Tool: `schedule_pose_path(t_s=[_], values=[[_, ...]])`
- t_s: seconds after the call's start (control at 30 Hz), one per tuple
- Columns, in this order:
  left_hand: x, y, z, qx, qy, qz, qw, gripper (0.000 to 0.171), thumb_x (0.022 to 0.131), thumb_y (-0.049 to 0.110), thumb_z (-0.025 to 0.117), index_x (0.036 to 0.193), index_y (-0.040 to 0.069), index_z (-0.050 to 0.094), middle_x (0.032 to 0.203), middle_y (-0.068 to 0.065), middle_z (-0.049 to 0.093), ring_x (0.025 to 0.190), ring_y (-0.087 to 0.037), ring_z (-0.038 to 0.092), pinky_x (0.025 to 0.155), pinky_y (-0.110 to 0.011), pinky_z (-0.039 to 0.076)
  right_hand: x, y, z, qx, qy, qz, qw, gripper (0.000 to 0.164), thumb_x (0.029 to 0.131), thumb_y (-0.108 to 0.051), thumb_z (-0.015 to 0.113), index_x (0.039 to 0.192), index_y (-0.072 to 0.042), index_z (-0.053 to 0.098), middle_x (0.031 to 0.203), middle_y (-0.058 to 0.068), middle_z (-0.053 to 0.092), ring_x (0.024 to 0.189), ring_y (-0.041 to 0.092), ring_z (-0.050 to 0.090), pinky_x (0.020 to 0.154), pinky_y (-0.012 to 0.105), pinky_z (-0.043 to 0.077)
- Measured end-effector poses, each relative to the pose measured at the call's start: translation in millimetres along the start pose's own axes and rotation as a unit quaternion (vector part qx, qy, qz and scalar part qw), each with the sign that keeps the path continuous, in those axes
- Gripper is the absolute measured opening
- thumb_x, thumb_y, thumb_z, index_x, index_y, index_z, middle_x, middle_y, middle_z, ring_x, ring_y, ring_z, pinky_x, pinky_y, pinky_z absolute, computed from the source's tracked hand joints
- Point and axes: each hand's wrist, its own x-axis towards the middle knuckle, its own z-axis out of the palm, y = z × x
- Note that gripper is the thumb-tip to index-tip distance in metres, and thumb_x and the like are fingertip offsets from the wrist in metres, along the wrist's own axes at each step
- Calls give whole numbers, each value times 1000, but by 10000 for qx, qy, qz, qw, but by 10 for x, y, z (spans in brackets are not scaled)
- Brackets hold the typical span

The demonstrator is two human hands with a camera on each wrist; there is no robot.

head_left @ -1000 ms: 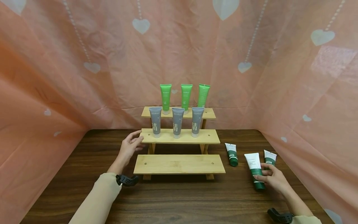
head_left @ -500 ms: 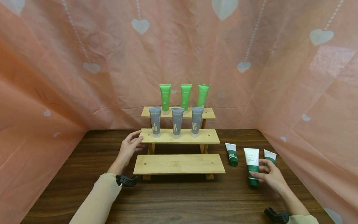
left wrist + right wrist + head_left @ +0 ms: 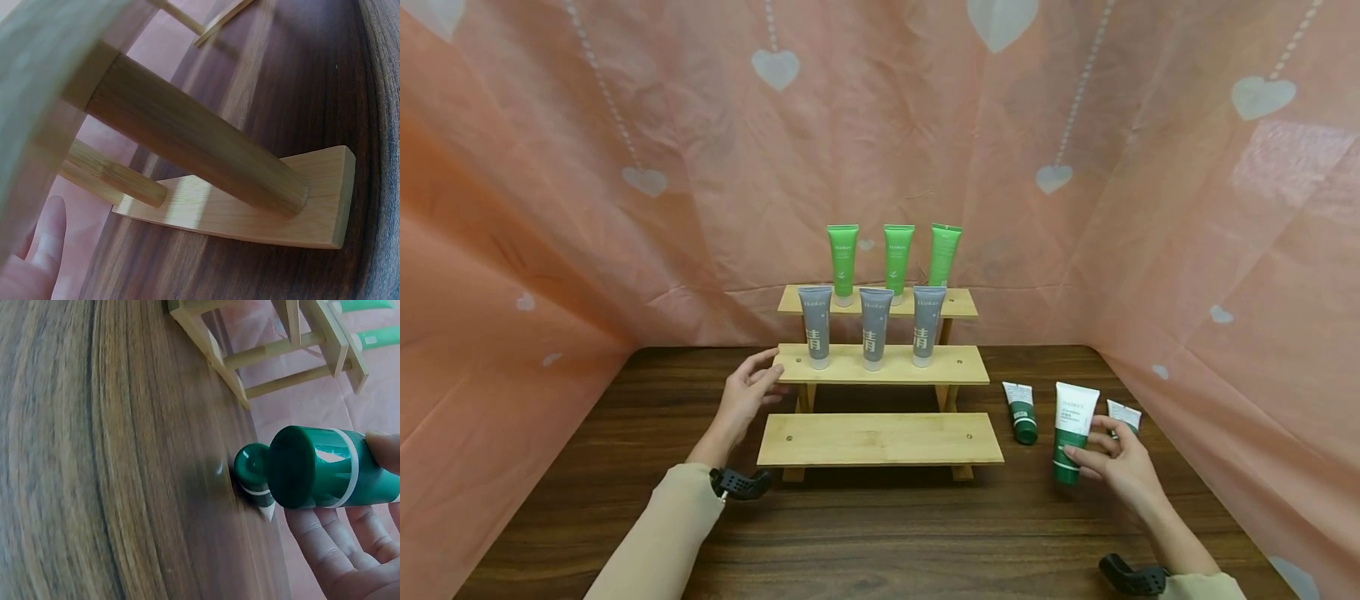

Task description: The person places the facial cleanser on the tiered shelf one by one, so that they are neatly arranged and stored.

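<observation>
In the head view, my right hand (image 3: 1123, 467) holds a white-and-green squeeze tube (image 3: 1072, 429), thumb across its front and fingers behind, cap end down. The right wrist view shows its dark green cap (image 3: 294, 467) lifted off the tabletop. Two similar tubes lie on the table: one tube (image 3: 1021, 412) left of that hand, another tube (image 3: 1123, 415) partly hidden behind its fingers. My left hand (image 3: 750, 390) grips the left end of the middle step of a three-step wooden display stand (image 3: 880, 439). Its bottom step bears nothing.
Three grey tubes (image 3: 874, 329) stand cap down on the middle step. Behind them, three bright green tubes (image 3: 898, 258) stand on the top step. Pink cloth (image 3: 700, 208) with hearts encloses the dark wooden table (image 3: 880, 542) at the back and sides.
My right hand has raised the white-and-green tube and brought it slightly left, away from the front of the table. The left hand has stayed at the stand.
</observation>
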Motion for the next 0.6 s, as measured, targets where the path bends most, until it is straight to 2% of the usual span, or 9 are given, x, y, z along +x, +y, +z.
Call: schedule_pose_path(t_s=[0.23,0.4,0.6], values=[[13,-6,-10,9,5,29,10000,47,94,21,58,137,9,44,101,-9,66,89,-34,64,85,-52,47,0,-50,100,328,63,-252,9991,50,83,-8,71,119,-11,36,93,-10,59,79,5,62,67,32,55],[13,-9,-14,-30,-33,15,10000,49,93,23,59,137,9,43,99,-6,67,88,-32,65,86,-53,46,0,-52,192,575,56,-457,9973,47,84,-5,69,117,-11,36,94,-10,60,79,5,63,66,31,55],[13,-12,-9,-18,-48,15,10000,49,93,23,58,138,9,43,97,-2,67,94,-39,62,86,-53,46,-17,-86,298,769,36,-855,9934,44,84,1,67,115,-15,39,94,-10,62,81,5,64,65,28,55]])
